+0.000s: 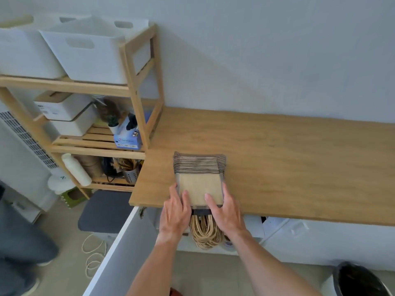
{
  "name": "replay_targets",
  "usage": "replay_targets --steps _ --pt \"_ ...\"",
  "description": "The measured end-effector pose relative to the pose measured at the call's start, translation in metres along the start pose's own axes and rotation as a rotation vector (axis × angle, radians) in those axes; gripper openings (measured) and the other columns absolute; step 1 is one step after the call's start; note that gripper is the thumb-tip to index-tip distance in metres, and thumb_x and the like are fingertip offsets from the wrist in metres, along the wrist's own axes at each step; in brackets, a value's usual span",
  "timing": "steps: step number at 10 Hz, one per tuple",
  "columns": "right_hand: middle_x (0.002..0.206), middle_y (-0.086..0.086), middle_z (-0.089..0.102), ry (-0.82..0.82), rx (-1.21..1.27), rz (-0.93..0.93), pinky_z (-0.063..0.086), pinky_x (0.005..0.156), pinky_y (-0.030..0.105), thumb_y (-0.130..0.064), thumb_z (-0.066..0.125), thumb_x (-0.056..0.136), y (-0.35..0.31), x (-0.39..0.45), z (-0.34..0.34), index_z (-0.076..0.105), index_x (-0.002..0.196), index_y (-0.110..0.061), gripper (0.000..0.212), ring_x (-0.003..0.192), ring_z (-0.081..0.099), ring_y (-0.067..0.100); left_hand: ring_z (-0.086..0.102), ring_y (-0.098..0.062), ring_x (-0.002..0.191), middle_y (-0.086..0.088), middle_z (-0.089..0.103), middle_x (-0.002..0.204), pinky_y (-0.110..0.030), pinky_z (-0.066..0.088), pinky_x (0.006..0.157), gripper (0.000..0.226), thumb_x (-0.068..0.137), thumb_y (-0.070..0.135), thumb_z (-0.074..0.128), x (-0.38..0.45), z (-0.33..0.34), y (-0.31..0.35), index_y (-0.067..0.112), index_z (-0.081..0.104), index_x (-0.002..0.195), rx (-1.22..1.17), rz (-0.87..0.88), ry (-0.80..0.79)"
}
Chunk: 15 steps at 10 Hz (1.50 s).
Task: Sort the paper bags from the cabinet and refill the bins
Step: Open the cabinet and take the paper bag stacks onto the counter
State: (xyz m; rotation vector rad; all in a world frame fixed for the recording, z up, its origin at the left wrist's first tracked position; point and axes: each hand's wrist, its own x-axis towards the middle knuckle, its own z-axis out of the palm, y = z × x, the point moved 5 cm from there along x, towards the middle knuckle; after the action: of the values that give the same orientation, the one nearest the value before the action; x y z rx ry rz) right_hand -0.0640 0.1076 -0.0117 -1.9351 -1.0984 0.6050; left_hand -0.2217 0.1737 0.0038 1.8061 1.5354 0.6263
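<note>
A thick stack of folded brown paper bags (199, 178) lies on the wooden countertop (288, 159) near its front left corner. The bags' twisted paper handles (205, 231) hang down over the front edge. My left hand (176, 212) presses against the stack's left side and top. My right hand (224, 212) lies on the stack's right side, fingers spread over the top bag. Both hands clasp the stack between them. Two white bins (85, 50) stand on the top shelf of a wooden rack (136, 82) at the left.
An open white cabinet door (119, 248) swings out below the counter's left end. Lower rack shelves hold white boxes (68, 114), a blue box (128, 137), a white bottle (75, 169) and a utensil holder. A black bucket (361, 280) stands bottom right. Another person's legs (19, 242) are at the left.
</note>
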Motion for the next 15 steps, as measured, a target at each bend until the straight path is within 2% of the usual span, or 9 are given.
replay_targets --steps 1,3,4,5,7,11,12,13,15 --pt "0.119 -0.017 0.061 -0.029 -0.004 0.037 0.044 0.091 0.018 -0.06 0.058 0.09 -0.005 0.041 0.007 0.04 0.148 -0.029 0.068 0.112 0.06 0.007 0.057 -0.029 0.055 -0.013 0.058 0.092 -0.027 0.034 0.047 0.029 0.099 0.015 0.031 0.058 0.012 -0.003 0.005 0.056 0.11 0.205 0.139 0.103" --pt "0.128 -0.005 0.061 -0.013 -0.052 0.115 0.049 0.099 0.036 -0.076 0.052 0.082 0.008 0.107 0.023 0.033 0.15 -0.033 0.082 0.115 0.059 0.014 0.06 -0.028 0.066 0.004 0.054 0.076 -0.025 0.037 0.057 0.021 0.104 0.022 0.038 0.122 0.041 -0.012 0.007 0.045 0.116 -0.016 0.06 0.074" --pt "0.127 0.002 0.059 -0.014 -0.095 0.149 0.049 0.096 0.04 -0.076 0.048 0.081 0.008 0.133 0.025 0.032 0.149 -0.031 0.084 0.114 0.058 0.021 0.063 -0.029 0.075 -0.006 0.061 0.088 -0.04 0.05 0.065 0.033 0.103 0.036 0.028 0.144 0.049 -0.006 0.012 0.042 0.122 -0.025 0.073 0.05" --pt "0.138 0.009 0.052 -0.041 -0.225 0.183 0.046 0.098 0.044 -0.076 0.04 0.086 0.014 0.153 0.027 0.019 0.156 -0.021 0.092 0.121 0.052 0.029 0.06 -0.032 0.085 -0.015 0.06 0.104 -0.047 0.052 0.075 0.05 0.099 0.044 0.017 0.167 0.057 0.002 0.009 0.04 0.127 0.102 0.115 0.023" --pt "0.143 0.013 0.048 -0.05 -0.391 0.189 0.042 0.103 0.046 -0.076 0.029 0.091 0.023 0.169 0.027 0.008 0.159 -0.016 0.092 0.124 0.049 0.031 0.058 -0.027 0.099 -0.013 0.047 0.132 -0.031 0.049 0.077 0.053 0.102 0.037 0.012 0.186 0.073 -0.001 0.008 0.04 0.135 0.547 0.159 -0.042" --pt "0.155 0.011 0.035 -0.133 -0.263 0.236 0.035 0.11 0.047 -0.075 0.025 0.093 0.024 0.149 0.012 0.001 0.159 -0.028 0.084 0.136 0.041 0.029 0.055 -0.029 0.1 -0.008 0.054 0.131 -0.042 0.044 0.079 0.07 0.092 0.049 -0.004 0.174 0.065 -0.007 0.019 0.04 0.137 0.599 0.071 0.017" --pt "0.149 0.009 0.041 -0.075 -0.326 0.21 0.037 0.109 0.043 -0.07 0.021 0.096 0.038 0.123 -0.001 0.015 0.158 -0.02 0.08 0.132 0.044 0.027 0.056 -0.031 0.103 -0.011 0.059 0.121 -0.044 0.045 0.087 0.06 0.096 0.053 0.014 0.153 0.049 -0.004 0.017 0.046 0.13 0.359 0.041 0.153" --pt "0.108 0.0 0.056 0.033 -0.507 0.036 0.047 0.086 0.036 -0.065 0.024 0.097 0.06 0.088 -0.01 0.052 0.126 -0.018 0.062 0.094 0.054 0.017 0.054 -0.03 0.101 -0.012 0.058 0.115 -0.045 0.045 0.088 0.056 0.096 0.049 0.021 0.12 0.042 -0.018 0.013 0.049 0.128 0.276 0.074 0.225" --pt "0.089 -0.002 0.051 0.157 -0.613 -0.254 0.04 0.071 0.036 -0.035 0.046 0.094 0.089 0.015 -0.023 0.06 0.091 -0.02 0.021 0.078 0.05 0.02 0.057 -0.029 0.086 -0.009 0.059 0.095 -0.043 0.047 0.076 0.039 0.094 0.038 0.028 0.037 0.049 -0.063 0.012 0.054 0.107 0.332 0.034 0.211"
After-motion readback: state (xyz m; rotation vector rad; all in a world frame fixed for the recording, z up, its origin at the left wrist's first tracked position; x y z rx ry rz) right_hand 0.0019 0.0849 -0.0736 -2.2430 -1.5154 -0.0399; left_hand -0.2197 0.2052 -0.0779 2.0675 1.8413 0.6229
